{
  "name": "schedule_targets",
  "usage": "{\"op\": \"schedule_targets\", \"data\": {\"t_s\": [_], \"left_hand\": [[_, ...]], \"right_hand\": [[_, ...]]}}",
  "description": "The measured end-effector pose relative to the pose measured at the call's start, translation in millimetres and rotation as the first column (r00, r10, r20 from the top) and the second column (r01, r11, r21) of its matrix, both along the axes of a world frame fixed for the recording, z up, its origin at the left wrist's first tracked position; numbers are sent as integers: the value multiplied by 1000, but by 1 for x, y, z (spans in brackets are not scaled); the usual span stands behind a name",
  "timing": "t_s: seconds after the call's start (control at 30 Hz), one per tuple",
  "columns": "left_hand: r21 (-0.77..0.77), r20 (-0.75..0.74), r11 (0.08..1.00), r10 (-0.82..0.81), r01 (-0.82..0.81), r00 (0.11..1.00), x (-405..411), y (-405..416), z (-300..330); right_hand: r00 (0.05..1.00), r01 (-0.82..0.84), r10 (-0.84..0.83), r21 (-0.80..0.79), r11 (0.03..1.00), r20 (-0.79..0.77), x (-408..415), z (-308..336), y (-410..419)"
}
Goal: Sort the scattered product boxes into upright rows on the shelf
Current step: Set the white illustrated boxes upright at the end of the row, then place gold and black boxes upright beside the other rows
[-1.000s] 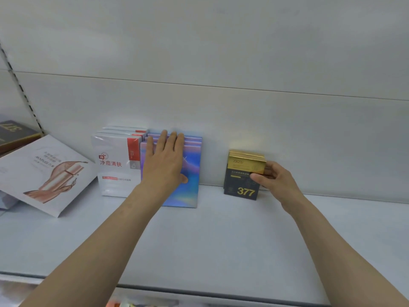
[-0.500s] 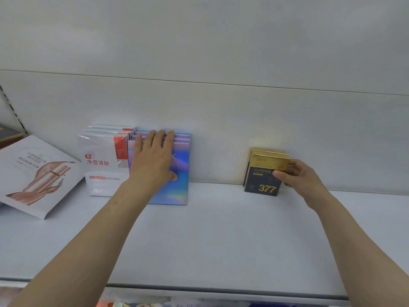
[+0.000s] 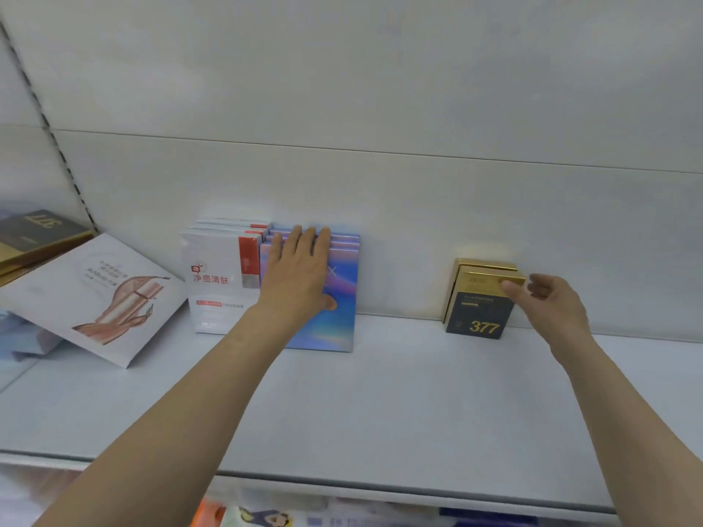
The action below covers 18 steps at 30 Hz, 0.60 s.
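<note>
The black-and-gold boxes [image 3: 480,302], marked 377, are standing upright at the back of the shelf [image 3: 399,405], right of centre. The right hand [image 3: 551,302] is touching the front box's gold top edge with the thumb; the other fingers are loosely curled behind, and whether they are gripping cannot be determined. Well apart to the left, the left hand [image 3: 298,277] is pressing flat, fingers straight, against the upright iridescent blue boxes [image 3: 338,294]. White-and-red boxes [image 3: 220,275] are standing directly beside them. A large white box [image 3: 91,294] is lying tilted at far left.
</note>
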State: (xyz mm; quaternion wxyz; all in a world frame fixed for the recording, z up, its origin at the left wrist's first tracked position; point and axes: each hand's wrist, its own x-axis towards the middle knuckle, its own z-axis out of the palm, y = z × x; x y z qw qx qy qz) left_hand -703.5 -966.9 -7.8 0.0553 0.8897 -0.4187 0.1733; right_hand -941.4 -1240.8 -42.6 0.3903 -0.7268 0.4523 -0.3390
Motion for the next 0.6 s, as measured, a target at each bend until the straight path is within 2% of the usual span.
{"op": "schedule_targets", "data": {"t_s": [0.07, 0.17, 0.23, 0.3, 0.43, 0.5, 0.6], "left_hand": [[-59, -37, 997, -50, 48, 998, 3, 9, 5], [-207, -116, 968, -167, 141, 979, 8, 33, 19], [-317, -187, 934, -231, 164, 955, 14, 58, 31], [-381, -232, 915, -233, 133, 944, 25, 91, 43], [-355, -225, 934, -134, 47, 965, 59, 180, 62], [-322, -199, 947, -64, -4, 978, 75, 233, 71], [-317, -176, 946, 7, -64, 984, 93, 314, 81]], "right_hand": [[990, 131, -140, -214, 968, -29, 3, 19, 18], [982, 158, -185, -419, 894, -25, 23, 54, 58], [995, 46, -83, -502, 864, -52, 48, 76, 93], [985, -160, 96, -561, 812, -141, 82, 95, 135], [822, -570, 388, -582, 580, -418, 157, 124, 238], [732, -681, 439, -575, 454, -521, 189, 135, 292], [678, -730, 466, -595, 336, -568, 225, 147, 370]]}}
